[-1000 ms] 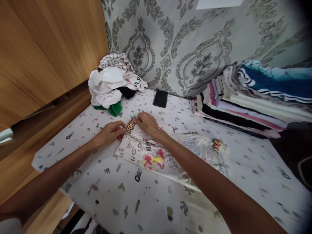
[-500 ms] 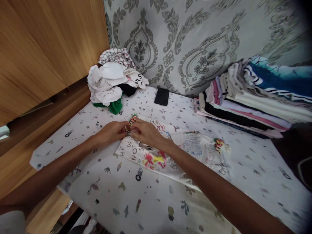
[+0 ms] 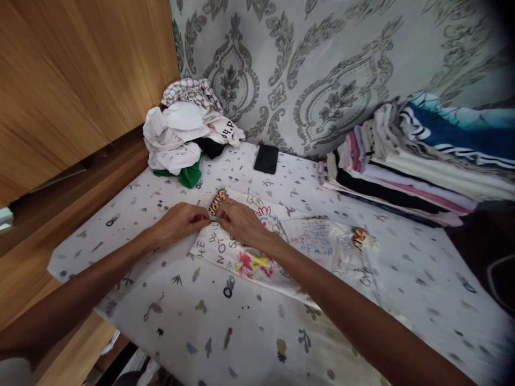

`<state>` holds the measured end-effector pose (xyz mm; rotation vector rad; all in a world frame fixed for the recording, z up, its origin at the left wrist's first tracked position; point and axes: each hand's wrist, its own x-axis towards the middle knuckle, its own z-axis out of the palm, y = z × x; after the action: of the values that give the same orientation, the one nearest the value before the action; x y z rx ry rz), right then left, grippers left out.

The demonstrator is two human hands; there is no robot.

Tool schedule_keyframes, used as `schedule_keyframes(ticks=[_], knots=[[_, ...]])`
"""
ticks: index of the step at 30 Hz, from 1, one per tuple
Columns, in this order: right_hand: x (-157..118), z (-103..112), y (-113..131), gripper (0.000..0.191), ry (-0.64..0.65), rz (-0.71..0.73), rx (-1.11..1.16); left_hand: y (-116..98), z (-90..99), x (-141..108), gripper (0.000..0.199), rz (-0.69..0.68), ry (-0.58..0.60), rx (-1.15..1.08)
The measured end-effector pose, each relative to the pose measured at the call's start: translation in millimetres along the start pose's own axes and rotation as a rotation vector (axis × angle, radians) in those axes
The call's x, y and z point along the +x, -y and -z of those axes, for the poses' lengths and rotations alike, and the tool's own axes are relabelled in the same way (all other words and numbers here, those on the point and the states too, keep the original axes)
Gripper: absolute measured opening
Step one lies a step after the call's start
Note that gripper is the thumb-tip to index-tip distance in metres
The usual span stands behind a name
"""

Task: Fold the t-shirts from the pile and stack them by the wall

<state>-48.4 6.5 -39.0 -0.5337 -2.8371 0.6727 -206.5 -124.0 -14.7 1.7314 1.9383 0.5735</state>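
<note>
A white garment [image 3: 306, 236] with colourful drawings and lettering lies folded lengthwise on the patterned sheet, its exact kind unclear. At its left end a bright printed band [image 3: 218, 199] is folded over onto the cloth. My left hand [image 3: 181, 222] pinches the edge of this end between thumb and fingers. Right beside it, my right hand [image 3: 239, 220] pinches the same edge, its forearm crossing over the garment. A second printed patch [image 3: 359, 237] shows at the crumpled right end. The right arm hides part of the cloth's middle.
Crumpled clothes [image 3: 177, 136] lie in a heap at the back left, by the wooden cabinet [image 3: 80, 69]. A black flat phone-like object [image 3: 266, 159] rests near the wallpapered wall. On the right stands a stack of folded clothes [image 3: 418, 166]. The patterned sheet [image 3: 181, 316] covers the surface.
Both hands have shifted slightly along the garment's left edge, and more of the printed band now shows between them. The fingers stay pinched on the cloth.
</note>
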Motion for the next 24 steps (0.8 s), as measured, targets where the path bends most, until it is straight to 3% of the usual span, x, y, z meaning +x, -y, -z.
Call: schedule_keyframes(ticks=[5, 8, 12, 17, 20, 24], knots=[[1.6, -3.7, -2.2, 0.009, -0.106, -0.048, 0.16, -1.9, -2.2, -1.1, 0.041, 0.036, 0.023, -0.09], [1.0, -7.6, -4.1, 0.01, -0.195, -0.041, 0.228, -4.6, -10.8, -1.9, 0.028, 0.095, -0.03, -0.069], [-1.1, -9.8, -4.5, 0.011, -0.247, -0.08, 0.32, -4.8, -19.8, -1.4, 0.014, 0.067, -0.121, -0.112], [-4.1, -5.7, -3.0, 0.011, -0.221, -0.111, 0.419, -2.6, -17.8, 0.9, 0.013, 0.078, -0.152, -0.29], [-7.6, -2.3, 0.4, 0.012, -0.154, -0.028, 0.353, -0.5, -17.2, 0.8, 0.01, 0.112, -0.158, -0.238], [-15.1, -0.6, 6.1, 0.015, -0.152, 0.004, 0.313, 5.3, -17.1, 1.8, 0.022, 0.099, -0.122, -0.225]])
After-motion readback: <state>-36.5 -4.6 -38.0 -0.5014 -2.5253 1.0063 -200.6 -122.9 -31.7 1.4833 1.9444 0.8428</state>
